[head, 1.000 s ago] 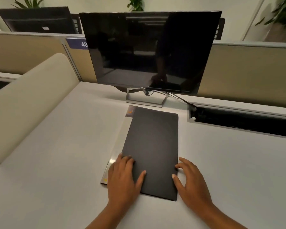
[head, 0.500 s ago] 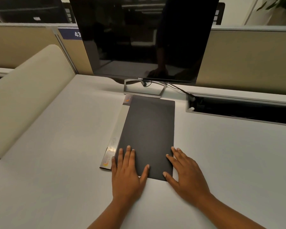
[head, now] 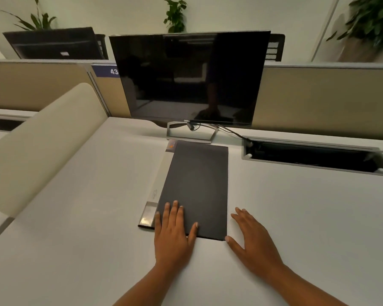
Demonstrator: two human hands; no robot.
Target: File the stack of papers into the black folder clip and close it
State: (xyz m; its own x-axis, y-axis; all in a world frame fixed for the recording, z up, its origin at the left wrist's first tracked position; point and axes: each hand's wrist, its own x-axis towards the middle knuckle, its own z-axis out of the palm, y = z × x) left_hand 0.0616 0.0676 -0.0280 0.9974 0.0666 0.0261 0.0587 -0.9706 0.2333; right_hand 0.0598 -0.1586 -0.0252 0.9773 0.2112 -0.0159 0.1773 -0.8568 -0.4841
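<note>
A black folder (head: 197, 184) lies closed and flat on the white desk, its long side running away from me toward the monitor. A pale label strip (head: 161, 182) with a small orange mark runs along its left edge. No papers show; any inside are hidden by the cover. My left hand (head: 175, 230) rests flat, fingers spread, on the folder's near left corner. My right hand (head: 252, 237) lies flat on the desk just right of the folder's near right corner, thumb tip touching that corner. Neither hand holds anything.
A dark Dell monitor (head: 190, 78) on a silver stand (head: 191, 133) is just behind the folder. An open cable tray (head: 314, 157) is sunk into the desk at the right. A beige curved divider (head: 42, 138) borders the left; partition panels (head: 323, 100) stand behind.
My right hand has slid off the folder's near right corner onto the desk beside it. My left hand stays pressed on the cover. The camera has tilted up.
</note>
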